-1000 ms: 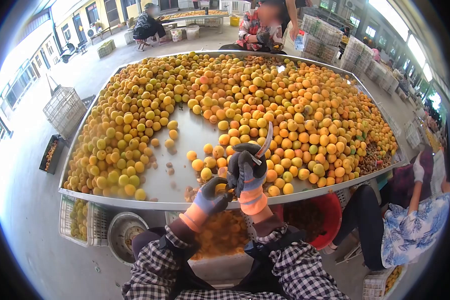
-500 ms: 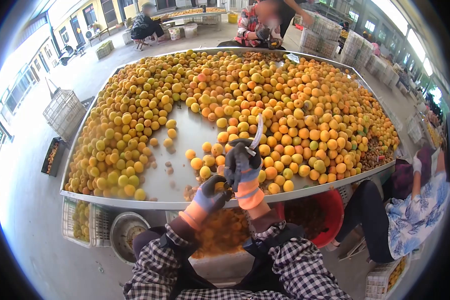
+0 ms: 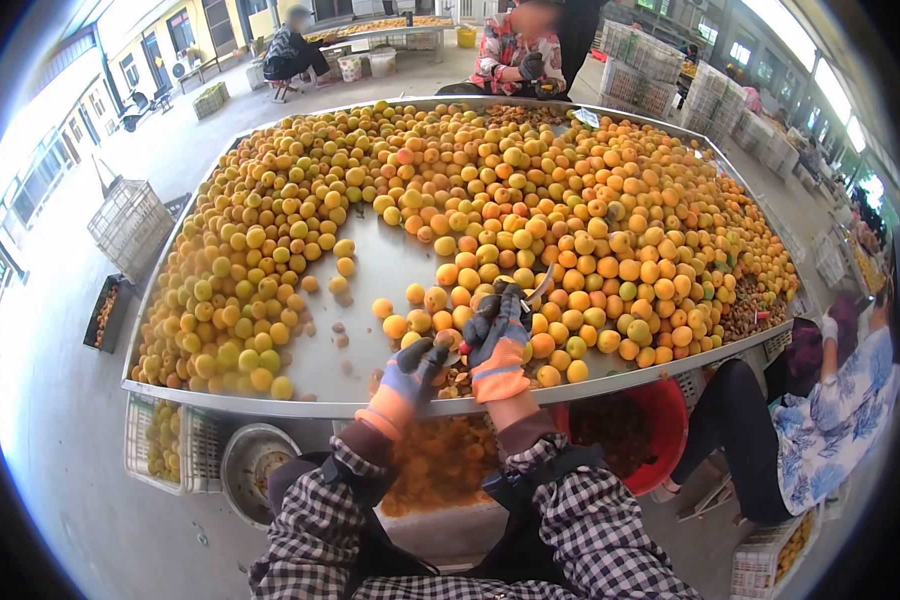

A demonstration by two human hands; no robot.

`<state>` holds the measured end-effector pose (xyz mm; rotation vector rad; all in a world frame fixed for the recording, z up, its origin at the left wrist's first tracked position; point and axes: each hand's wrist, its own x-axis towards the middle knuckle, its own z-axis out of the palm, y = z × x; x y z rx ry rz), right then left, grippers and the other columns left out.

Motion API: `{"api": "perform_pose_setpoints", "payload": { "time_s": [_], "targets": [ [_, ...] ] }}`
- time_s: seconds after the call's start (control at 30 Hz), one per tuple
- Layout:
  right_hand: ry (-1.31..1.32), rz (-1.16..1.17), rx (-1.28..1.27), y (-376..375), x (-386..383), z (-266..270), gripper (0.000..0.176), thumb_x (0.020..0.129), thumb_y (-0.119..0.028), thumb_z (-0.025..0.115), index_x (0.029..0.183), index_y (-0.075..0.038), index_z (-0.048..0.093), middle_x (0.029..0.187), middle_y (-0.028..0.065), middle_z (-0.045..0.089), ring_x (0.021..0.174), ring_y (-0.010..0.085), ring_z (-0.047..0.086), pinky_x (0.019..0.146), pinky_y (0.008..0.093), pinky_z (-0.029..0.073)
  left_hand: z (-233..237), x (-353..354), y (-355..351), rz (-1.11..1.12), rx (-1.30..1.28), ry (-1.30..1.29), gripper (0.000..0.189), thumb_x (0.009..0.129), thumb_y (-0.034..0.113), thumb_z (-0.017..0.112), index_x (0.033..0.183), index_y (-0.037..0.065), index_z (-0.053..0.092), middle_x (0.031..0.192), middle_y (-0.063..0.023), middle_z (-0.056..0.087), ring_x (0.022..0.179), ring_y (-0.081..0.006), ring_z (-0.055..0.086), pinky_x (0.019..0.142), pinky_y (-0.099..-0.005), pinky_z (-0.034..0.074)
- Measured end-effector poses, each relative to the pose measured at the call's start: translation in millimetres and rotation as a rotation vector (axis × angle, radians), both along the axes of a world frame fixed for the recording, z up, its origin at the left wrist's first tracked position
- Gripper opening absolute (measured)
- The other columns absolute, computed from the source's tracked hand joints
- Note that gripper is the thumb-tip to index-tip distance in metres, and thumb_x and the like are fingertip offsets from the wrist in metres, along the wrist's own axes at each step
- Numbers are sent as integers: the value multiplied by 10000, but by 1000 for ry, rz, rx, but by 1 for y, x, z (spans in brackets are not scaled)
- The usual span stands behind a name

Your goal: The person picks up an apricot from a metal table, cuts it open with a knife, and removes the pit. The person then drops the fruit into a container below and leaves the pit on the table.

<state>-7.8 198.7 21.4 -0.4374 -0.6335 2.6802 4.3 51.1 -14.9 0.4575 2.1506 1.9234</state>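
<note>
1. Below the surface's near edge: crate (image 3: 438,526) with blurred orange fruit pieces, metal basin (image 3: 233,472) to its left, red tub (image 3: 678,432) to its right.
2. Left hand (image 3: 412,372): just inside the middle of the near edge, loosely curled and blurred; cannot tell if it grips anything. Fingertips point at the right hand, close beside it.
3. Right hand (image 3: 498,328): slightly farther in, fingers closed round the handle of a curved knife (image 3: 541,286).
4. Key relation: blade sticks out past the right hand's fingers, long axis slanting toward the far right corner, away from the left hand. Right hand is nearer the main heap.
5. Loose fruit (image 3: 442,320) just beyond the hands, on the left hand's far side; more fruit (image 3: 541,346) right beside the right hand.
6. Surface (image 3: 370,255): bare metal strip left of centre, fruit heap (image 3: 650,272) covering the right half, more along the left and far edges.
7. Past the far edge: seated person in red plaid (image 3: 490,58).
</note>
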Motion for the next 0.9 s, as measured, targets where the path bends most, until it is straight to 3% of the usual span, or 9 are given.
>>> {"api": "perform_pose_setpoints", "payload": {
  "time_s": [0.1,0.17,0.2,0.27,0.37,0.43,0.57,0.63,0.9],
  "targets": [
    [-6,-124,120,7,1,3,212,966,-290,535,974,-79,558,579,17,493,371,131,414,322,277,322,-13,-8,-11,48,-11,-36,224,924,176,594,1086,21,609,904,-51,646,789,-105,596,694,-256,498],
    [37,-114,403,12,1,0,181,969,-250,522,878,-93,526,592,7,480,354,128,404,313,274,336,-17,-17,-20,-25,-307,858,274,951,232,550,1119,22,603,954,-84,650,786,-126,608,680,-284,511],
    [53,-180,470,13,-2,0,148,949,-198,553,884,-65,555,576,13,495,333,119,409,292,255,325,-20,-14,-24,-23,-309,859,274,951,232,550,1119,22,603,954,-84,650,786,-126,608,680,-284,511],
    [12,-82,512,18,-6,-2,98,921,-155,589,909,-59,571,590,10,517,351,103,418,303,240,307,27,6,-23,-20,-100,-262,306,921,278,596,1072,16,648,948,-145,680,817,-237,640,762,-333,511],
    [-79,184,668,20,-7,-10,60,869,-75,641,910,-40,612,664,12,587,528,82,521,465,214,416,35,15,-36,-418,-345,247,304,930,280,577,1086,30,654,987,-122,690,853,-200,653,778,-334,512],
    [3,120,978,10,-15,-30,99,861,-93,651,928,-30,616,727,21,616,647,99,563,601,230,472,39,18,-37,-494,-235,-10,293,927,263,587,1101,38,658,1024,-121,692,888,-203,662,810,-323,504],
    [-40,223,1289,5,-16,-49,166,845,-120,672,964,-18,616,778,33,633,706,100,565,664,251,487,18,-2,-47,-178,-183,-37,284,880,181,638,1119,27,649,1036,-126,693,923,-224,667,842,-310,502],
    [-114,284,1180,1,-14,-39,229,824,-139,697,993,-11,613,788,44,637,691,90,541,661,262,486,-23,-33,-59,120,-556,89,401,819,151,666,1205,69,594,1065,-122,675,1006,-272,643,889,-340,492],
    [-18,248,1092,0,-13,-42,254,835,-142,698,1027,1,612,828,51,653,725,66,535,673,240,485,-12,-72,-37,66,-915,356,695,599,54,746,1249,199,548,1255,-121,549,1130,-332,536,938,-390,468]
  ]
}}
